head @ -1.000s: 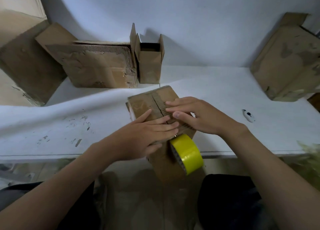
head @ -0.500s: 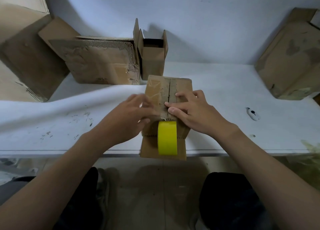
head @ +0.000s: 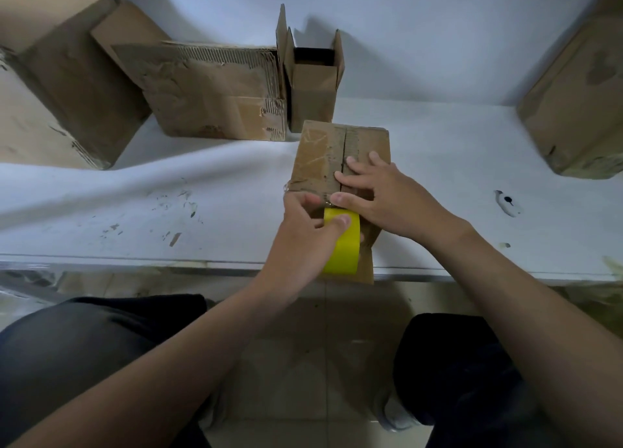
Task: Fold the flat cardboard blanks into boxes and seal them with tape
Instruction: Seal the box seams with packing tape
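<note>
Since seam (head: 344, 150) runs 12-to-6 across box (head: 317, 157), at table (head: 135, 211) near edge, tape roll (head: 344, 248) sits at seam's 6 o'clock end, left hand (head: 303, 242) curled round it. Right hand (head: 387, 198), fingers flat, presses flap (head: 367, 144) on seam's 3 o'clock side. Pull likely toward 12.

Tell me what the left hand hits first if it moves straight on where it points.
Probably the right hand, pressed flat on top of the brown cardboard box just ahead; its thumb is nearest. The left hand grips the yellow tape roll. Height gap unclear from one view.
</note>
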Demonstrator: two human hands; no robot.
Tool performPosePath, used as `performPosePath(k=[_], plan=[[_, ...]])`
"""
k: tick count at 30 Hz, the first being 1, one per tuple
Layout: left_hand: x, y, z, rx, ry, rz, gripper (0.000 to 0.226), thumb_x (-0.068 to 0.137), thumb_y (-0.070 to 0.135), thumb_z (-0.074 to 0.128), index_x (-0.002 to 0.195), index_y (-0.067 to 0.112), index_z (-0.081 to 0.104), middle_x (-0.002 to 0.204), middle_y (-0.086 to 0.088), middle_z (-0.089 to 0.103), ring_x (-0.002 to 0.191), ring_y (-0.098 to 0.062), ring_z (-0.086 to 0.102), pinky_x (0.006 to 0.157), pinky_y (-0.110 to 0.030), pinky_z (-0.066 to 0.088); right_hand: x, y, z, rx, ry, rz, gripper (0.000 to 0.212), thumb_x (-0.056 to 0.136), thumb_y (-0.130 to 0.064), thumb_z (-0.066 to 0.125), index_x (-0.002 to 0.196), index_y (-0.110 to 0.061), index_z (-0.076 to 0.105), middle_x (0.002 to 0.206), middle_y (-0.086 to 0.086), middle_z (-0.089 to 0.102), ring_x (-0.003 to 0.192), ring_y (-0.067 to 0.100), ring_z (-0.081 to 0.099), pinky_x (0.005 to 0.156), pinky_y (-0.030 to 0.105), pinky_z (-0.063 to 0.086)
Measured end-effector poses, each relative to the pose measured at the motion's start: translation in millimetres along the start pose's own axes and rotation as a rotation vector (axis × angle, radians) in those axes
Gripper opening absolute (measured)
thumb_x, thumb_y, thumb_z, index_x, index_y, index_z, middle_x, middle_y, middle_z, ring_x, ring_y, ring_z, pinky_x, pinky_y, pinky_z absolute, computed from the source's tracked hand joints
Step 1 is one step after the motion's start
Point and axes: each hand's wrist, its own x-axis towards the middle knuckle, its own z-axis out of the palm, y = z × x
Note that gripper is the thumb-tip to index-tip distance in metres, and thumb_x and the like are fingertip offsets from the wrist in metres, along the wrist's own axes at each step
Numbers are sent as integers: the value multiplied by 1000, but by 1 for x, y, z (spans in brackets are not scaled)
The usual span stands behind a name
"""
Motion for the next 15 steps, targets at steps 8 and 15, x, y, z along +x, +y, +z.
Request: performPosePath(k=[8, 15], plan=[[-1, -4, -2, -86, -220, -295, 24, 102, 20, 60, 121, 8, 52, 91, -11, 78, 71, -14, 76, 52, -25, 57, 1, 8, 6, -61, 14, -72, 70, 95, -67, 42, 156, -35, 31, 167, -10, 19, 156, 22, 5, 124, 48, 13], [-4, -8, -7, -106, -229, -224, 9, 101, 24, 61, 105, 17, 66, 87, -5, 79, 68, -9, 74, 51, -23, 56, -3, 1, 14, -319, 75, -80, 88, 84, -81, 17, 158, -34, 26, 167, -6, 21, 155, 29, 11, 124, 45, 14]])
